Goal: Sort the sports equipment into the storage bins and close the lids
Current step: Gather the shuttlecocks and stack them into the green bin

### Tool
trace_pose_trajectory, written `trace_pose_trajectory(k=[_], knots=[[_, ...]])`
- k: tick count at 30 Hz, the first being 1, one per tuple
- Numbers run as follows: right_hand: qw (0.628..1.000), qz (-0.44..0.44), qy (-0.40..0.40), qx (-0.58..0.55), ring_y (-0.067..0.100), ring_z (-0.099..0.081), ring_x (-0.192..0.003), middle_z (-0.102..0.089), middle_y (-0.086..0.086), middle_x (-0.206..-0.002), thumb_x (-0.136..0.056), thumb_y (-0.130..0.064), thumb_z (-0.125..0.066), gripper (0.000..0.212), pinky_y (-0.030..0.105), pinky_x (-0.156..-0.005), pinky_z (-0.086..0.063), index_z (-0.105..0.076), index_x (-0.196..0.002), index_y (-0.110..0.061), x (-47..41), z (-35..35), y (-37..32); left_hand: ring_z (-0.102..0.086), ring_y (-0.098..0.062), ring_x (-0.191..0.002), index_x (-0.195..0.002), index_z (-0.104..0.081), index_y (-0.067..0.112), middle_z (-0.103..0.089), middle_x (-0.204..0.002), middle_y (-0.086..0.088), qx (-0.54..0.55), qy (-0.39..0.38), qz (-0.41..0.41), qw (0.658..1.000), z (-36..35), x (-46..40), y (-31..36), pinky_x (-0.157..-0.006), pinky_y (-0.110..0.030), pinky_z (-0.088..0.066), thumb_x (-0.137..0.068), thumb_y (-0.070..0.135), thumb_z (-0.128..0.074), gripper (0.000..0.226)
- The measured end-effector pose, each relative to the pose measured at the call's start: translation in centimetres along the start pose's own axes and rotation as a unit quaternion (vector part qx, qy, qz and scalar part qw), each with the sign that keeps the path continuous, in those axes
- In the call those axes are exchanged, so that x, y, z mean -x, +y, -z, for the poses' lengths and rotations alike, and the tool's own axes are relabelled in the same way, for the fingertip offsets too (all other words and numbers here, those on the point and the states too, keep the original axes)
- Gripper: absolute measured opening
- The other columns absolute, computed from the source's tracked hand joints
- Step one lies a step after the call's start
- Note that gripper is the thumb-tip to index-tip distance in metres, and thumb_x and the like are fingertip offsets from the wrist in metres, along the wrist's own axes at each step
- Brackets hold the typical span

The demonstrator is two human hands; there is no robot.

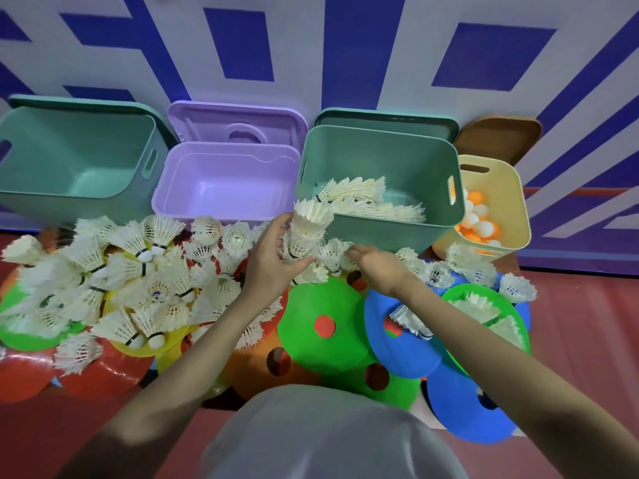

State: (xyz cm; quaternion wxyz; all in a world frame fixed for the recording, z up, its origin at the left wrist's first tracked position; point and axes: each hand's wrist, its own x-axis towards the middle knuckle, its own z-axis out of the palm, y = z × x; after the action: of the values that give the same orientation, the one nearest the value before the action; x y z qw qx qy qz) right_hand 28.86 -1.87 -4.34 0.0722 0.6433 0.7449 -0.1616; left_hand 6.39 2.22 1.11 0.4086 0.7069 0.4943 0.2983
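Observation:
My left hand (269, 261) grips a nested stack of white shuttlecocks (306, 229), held upright just in front of the middle green bin (432, 233). That bin holds several shuttlecocks lying on its floor. My right hand (375, 262) reaches palm down into the loose shuttlecocks (333, 255) beside the stack, its fingertips on one of them. A large heap of shuttlecocks (114, 278) covers the floor at the left, on top of flat cones.
Along the wall stand an open green bin (20, 198), a purple bin (166, 202) with its lid propped behind, and a yellow bin (518, 216) with orange and white table tennis balls. Green (311, 344), blue (397, 354), orange and yellow disc cones overlap on the red floor.

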Motion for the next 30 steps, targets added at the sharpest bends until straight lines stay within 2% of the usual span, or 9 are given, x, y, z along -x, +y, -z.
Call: trace_pose_trajectory(k=[4,8,13,15,18,21,23,27,30], knots=[[0.999,-0.009,0.006,0.039,0.031,-0.053,-0.11,-0.053,0.01,-0.119,-0.084,0.006,-0.047,0.036,0.039,-0.081,-0.048,-0.05,-0.118,-0.006,-0.7,-0.1,0.5,-0.046,-0.009,-0.11,-0.14,-0.042,0.019,-0.046,-0.119,0.012,0.001,-0.002,-0.003,1.0,-0.3,-0.2,0.5,-0.088,-0.024,-0.04,-0.074,0.02,-0.083,0.078],[0.998,-0.016,0.013,0.063,0.03,-0.056,-0.1,-0.053,0.013,-0.107,-0.088,0.003,-0.048,0.012,0.033,-0.066,-0.037,-0.055,-0.094,-0.004,-0.4,0.5,0.7,-0.045,-0.005,-0.112,-0.141,-0.042,0.021,-0.048,-0.124,0.011,-0.009,-0.004,-0.013,1.0,-0.4,-0.4,0.6,-0.09,-0.024,-0.041,-0.074,0.022,-0.082,0.078],[0.984,-0.054,0.164,-0.039,0.035,-0.062,-0.082,-0.06,0.009,-0.097,-0.092,-0.013,-0.05,0.014,0.037,-0.061,-0.047,-0.062,-0.096,-0.008,2.9,3.0,0.2,-0.046,-0.009,-0.112,-0.138,-0.045,0.024,-0.053,-0.125,0.003,-0.041,0.01,-0.024,0.999,0.2,-1.2,0.6,-0.084,-0.025,-0.04,-0.073,0.018,-0.082,0.076],[0.951,-0.065,0.278,-0.121,0.033,-0.061,-0.07,-0.062,0.007,-0.087,-0.093,-0.018,-0.054,0.011,0.036,-0.056,-0.046,-0.059,-0.095,-0.008,4.9,4.1,-0.5,-0.047,-0.01,-0.112,-0.139,-0.046,0.023,-0.055,-0.129,0.0,-0.052,0.0,-0.035,0.998,0.3,-1.6,0.4,-0.083,-0.025,-0.041,-0.073,0.017,-0.082,0.076],[0.865,-0.086,0.442,-0.223,0.019,-0.05,-0.057,-0.052,-0.003,-0.073,-0.094,-0.019,-0.057,0.011,0.031,-0.053,-0.039,-0.055,-0.094,-0.008,7.0,6.5,-1.4,-0.046,-0.007,-0.111,-0.139,-0.046,0.023,-0.054,-0.131,-0.001,-0.077,-0.026,-0.061,0.995,0.1,-2.1,0.8,-0.083,-0.021,-0.041,-0.074,0.015,-0.081,0.074],[0.799,-0.089,0.516,-0.297,0.009,-0.043,-0.059,-0.048,-0.007,-0.079,-0.094,-0.016,-0.058,0.011,0.021,-0.058,-0.035,-0.055,-0.095,-0.005,7.6,8.4,-1.5,-0.049,-0.006,-0.103,-0.138,-0.046,0.026,-0.054,-0.126,0.001,-0.106,-0.047,-0.08,0.99,-0.6,-2.8,1.7,-0.079,-0.02,-0.043,-0.075,0.016,-0.08,0.073],[0.799,-0.069,0.514,-0.303,0.009,-0.045,-0.062,-0.05,-0.006,-0.082,-0.094,-0.014,-0.058,0.011,0.019,-0.06,-0.037,-0.056,-0.095,-0.004,7.5,8.8,-1.2,-0.054,-0.012,-0.102,-0.139,-0.046,0.027,-0.055,-0.126,-0.001,-0.108,-0.064,-0.093,0.988,-1.4,-3.4,2.6,-0.084,-0.025,-0.046,-0.075,0.016,-0.08,0.074],[0.855,-0.021,0.452,-0.254,0.014,-0.05,-0.065,-0.056,0.0,-0.084,-0.094,-0.013,-0.058,0.008,0.03,-0.061,-0.043,-0.06,-0.093,-0.005,6.7,8.3,-0.2,-0.052,-0.012,-0.115,-0.139,-0.045,0.029,-0.054,-0.13,-0.001,-0.113,-0.102,-0.141,0.978,-3.2,-5.0,4.7,-0.089,-0.024,-0.044,-0.075,0.016,-0.08,0.074],[0.845,-0.031,0.457,-0.274,0.014,-0.05,-0.065,-0.054,-0.004,-0.084,-0.094,-0.012,-0.057,0.008,0.03,-0.061,-0.043,-0.061,-0.093,-0.005,6.2,8.1,1.0,-0.051,-0.008,-0.111,-0.138,-0.047,0.029,-0.055,-0.127,0.001,-0.136,-0.108,-0.162,0.971,-4.2,-6.8,6.4,-0.085,-0.018,-0.038,-0.074,0.013,-0.08,0.074]])
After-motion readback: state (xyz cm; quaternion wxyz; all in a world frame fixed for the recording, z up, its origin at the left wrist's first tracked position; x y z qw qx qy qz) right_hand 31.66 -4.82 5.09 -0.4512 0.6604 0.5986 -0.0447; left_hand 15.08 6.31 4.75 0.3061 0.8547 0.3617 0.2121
